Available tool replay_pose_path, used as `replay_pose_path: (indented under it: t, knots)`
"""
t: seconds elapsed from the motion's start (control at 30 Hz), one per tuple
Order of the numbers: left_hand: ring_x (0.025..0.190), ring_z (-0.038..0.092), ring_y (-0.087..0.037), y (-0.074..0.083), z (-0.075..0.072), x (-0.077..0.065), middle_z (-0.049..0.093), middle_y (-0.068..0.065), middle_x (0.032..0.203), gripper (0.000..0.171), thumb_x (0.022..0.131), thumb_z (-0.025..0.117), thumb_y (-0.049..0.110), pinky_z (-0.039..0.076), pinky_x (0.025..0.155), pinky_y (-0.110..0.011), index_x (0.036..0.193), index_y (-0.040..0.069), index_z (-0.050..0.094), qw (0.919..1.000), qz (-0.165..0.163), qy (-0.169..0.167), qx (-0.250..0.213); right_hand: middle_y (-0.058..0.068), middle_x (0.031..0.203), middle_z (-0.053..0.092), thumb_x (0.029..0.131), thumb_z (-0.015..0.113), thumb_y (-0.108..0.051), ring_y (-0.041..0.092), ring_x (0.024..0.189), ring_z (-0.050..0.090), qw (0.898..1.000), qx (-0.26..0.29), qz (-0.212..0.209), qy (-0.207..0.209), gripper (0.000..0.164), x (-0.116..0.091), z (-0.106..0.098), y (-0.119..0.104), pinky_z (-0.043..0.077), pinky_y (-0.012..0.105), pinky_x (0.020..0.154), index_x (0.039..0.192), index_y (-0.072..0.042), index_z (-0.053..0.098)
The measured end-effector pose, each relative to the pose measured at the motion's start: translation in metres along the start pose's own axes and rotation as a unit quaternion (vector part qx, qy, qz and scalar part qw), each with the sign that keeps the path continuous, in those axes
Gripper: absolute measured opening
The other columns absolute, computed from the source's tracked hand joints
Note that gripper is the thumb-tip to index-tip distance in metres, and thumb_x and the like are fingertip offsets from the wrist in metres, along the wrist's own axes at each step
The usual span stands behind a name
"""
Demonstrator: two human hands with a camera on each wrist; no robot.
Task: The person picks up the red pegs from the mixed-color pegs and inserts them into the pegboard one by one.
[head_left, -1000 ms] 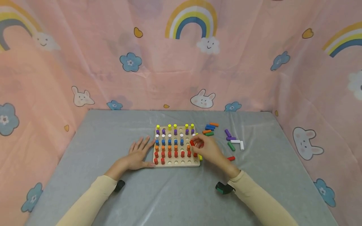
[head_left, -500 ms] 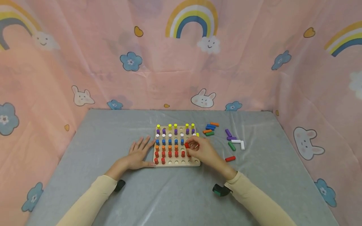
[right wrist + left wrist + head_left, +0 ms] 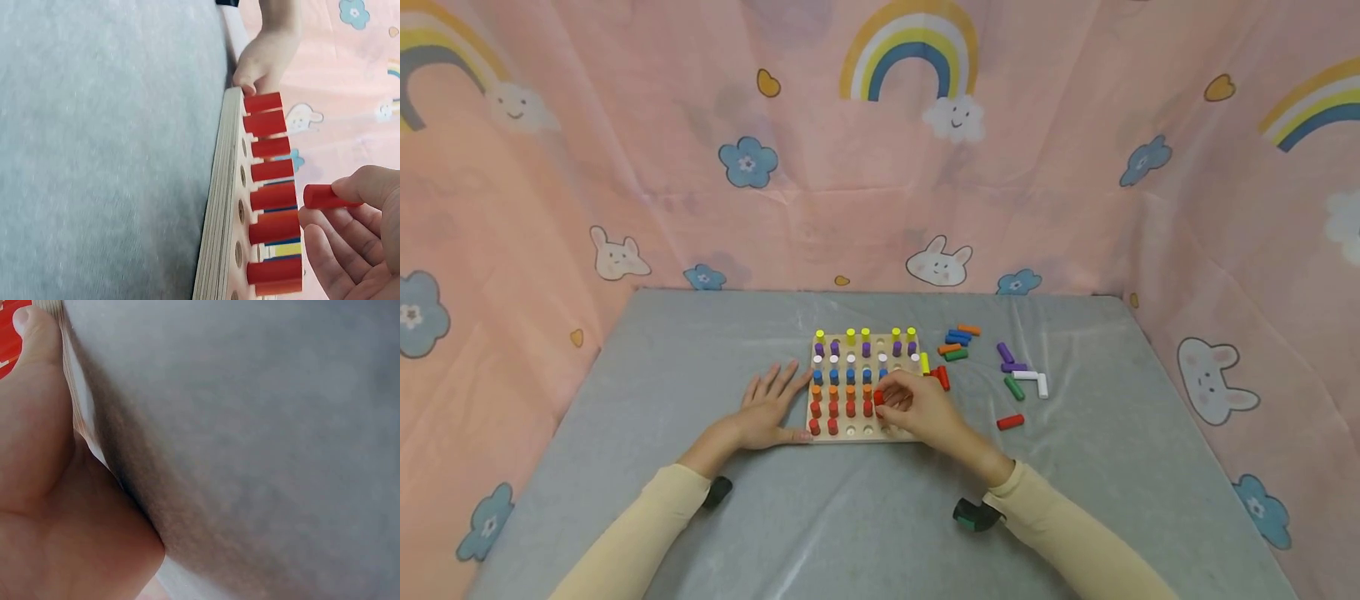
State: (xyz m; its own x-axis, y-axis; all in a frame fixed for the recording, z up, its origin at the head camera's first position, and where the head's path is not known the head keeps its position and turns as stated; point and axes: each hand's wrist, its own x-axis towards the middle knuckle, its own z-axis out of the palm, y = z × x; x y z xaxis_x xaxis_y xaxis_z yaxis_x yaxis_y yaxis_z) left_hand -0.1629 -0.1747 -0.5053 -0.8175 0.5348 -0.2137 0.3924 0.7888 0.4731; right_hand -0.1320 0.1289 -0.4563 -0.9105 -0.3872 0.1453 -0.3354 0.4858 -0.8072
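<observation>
A wooden pegboard (image 3: 842, 439) holds rows of upright yellow, purple, white, blue, orange and red pegs. Beside its left edge lies my left hand (image 3: 762, 417), fingers spread on the table and thumb touching the front-left corner. Over the front right part of the board, my right hand (image 3: 928, 408) pinches a red peg (image 3: 322, 196) between thumb and fingers. In the right wrist view that peg is apart from the board, end toward it. Two red pegs (image 3: 823, 427) stand at the left of the front row, with open holes to their right. My right hand hides some of the board.
Right of the board, loose pegs lie on the grey-covered table (image 3: 1090, 467): a yellow peg (image 3: 925, 363) and red pegs (image 3: 943, 377) close by, then orange, blue, green, purple and white ones. A single red peg (image 3: 1011, 422) lies nearer. A pink patterned curtain (image 3: 820, 225) surrounds the table.
My right hand has carried the red peg leftward and toward the front of the board, uncovering loose red pegs at the right edge. My left hand has stayed put.
</observation>
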Motion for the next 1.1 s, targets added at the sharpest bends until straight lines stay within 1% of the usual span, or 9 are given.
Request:
replay_pose_path:
  t: [0.07,0.2,0.3,0.4,0.6,0.77,0.9,1.0,1.1]
  knots:
    - [0.154,-0.01,-0.042,0.001,-0.001,0.0,-0.005,-0.014,0.168,0.108,0.083,0.064,0.067,-0.005,0.118,-0.067,0.161,0.025,0.003,1.0,-0.001,0.0,-0.002,0.007,0.095,0.072,0.085,0.077,-0.009,0.012,0.081,0.067,1.0,0.002,-0.003,0.001,0.023,0.0,0.002,-0.001,0.055,0.019,0.071,0.107,-0.008,0.069]
    - [0.154,-0.01,-0.042,0.0,-0.001,0.0,-0.005,-0.014,0.168,0.108,0.082,0.063,0.068,-0.006,0.118,-0.067,0.161,0.024,0.004,1.0,-0.005,-0.003,-0.003,0.002,0.095,0.073,0.086,0.076,-0.009,0.011,0.082,0.068,1.0,-0.003,0.002,-0.003,0.023,-0.001,0.009,-0.003,0.055,0.018,0.071,0.107,-0.011,0.069]
    - [0.154,-0.01,-0.042,-0.001,0.0,0.001,-0.006,-0.014,0.168,0.109,0.081,0.061,0.072,-0.005,0.119,-0.067,0.161,0.025,0.003,1.0,-0.004,-0.004,0.001,0.002,0.096,0.073,0.086,0.077,-0.01,0.011,0.081,0.07,1.0,-0.004,0.003,0.002,0.023,-0.002,0.013,-0.004,0.056,0.019,0.07,0.107,-0.011,0.07]
    - [0.154,-0.01,-0.041,-0.002,0.001,0.001,-0.006,-0.013,0.168,0.109,0.081,0.06,0.073,-0.005,0.118,-0.067,0.161,0.025,0.003,1.0,-0.003,-0.004,0.001,0.003,0.096,0.074,0.085,0.077,-0.01,0.012,0.081,0.071,1.0,0.001,0.002,0.006,0.024,-0.003,0.016,-0.006,0.056,0.019,0.069,0.108,-0.008,0.07]
    - [0.154,-0.01,-0.042,0.0,-0.001,0.0,-0.006,-0.013,0.168,0.109,0.082,0.062,0.07,-0.005,0.118,-0.067,0.161,0.026,0.002,1.0,0.0,-0.003,-0.001,0.005,0.096,0.075,0.085,0.077,-0.009,0.014,0.08,0.073,1.0,0.017,-0.009,0.005,0.024,-0.003,0.021,-0.008,0.058,0.021,0.069,0.107,-0.007,0.071]
    - [0.154,-0.01,-0.042,0.001,-0.001,0.0,-0.006,-0.014,0.168,0.107,0.083,0.064,0.066,-0.005,0.118,-0.067,0.161,0.026,0.003,1.0,0.002,0.0,-0.004,0.007,0.098,0.075,0.086,0.076,-0.008,0.016,0.081,0.073,0.999,0.032,-0.017,0.002,0.024,-0.003,0.027,-0.007,0.057,0.019,0.071,0.109,-0.005,0.071]
    - [0.154,-0.01,-0.042,0.002,-0.002,0.0,-0.005,-0.014,0.168,0.107,0.083,0.065,0.064,-0.005,0.118,-0.067,0.161,0.025,0.003,1.0,0.0,0.002,-0.003,0.005,0.098,0.075,0.086,0.076,-0.007,0.013,0.082,0.073,0.999,0.034,-0.019,0.003,0.021,-0.003,0.032,-0.008,0.057,0.018,0.071,0.106,-0.008,0.072]
    - [0.154,-0.01,-0.043,0.003,-0.002,0.0,-0.005,-0.015,0.168,0.108,0.083,0.065,0.066,-0.005,0.118,-0.068,0.161,0.024,0.004,1.0,0.0,0.004,-0.004,0.003,0.098,0.075,0.085,0.077,-0.007,0.012,0.082,0.072,0.999,0.028,-0.018,0.004,0.02,-0.003,0.036,-0.008,0.057,0.018,0.071,0.105,-0.009,0.072]
    - [0.153,-0.008,-0.043,0.003,-0.002,0.0,-0.004,-0.016,0.168,0.109,0.081,0.06,0.072,-0.004,0.118,-0.068,0.161,0.024,0.004,1.0,0.002,0.002,-0.004,0.004,0.097,0.074,0.084,0.078,-0.007,0.012,0.081,0.073,0.999,0.023,-0.02,0.01,0.02,-0.003,0.039,-0.007,0.057,0.018,0.07,0.104,-0.009,0.072]
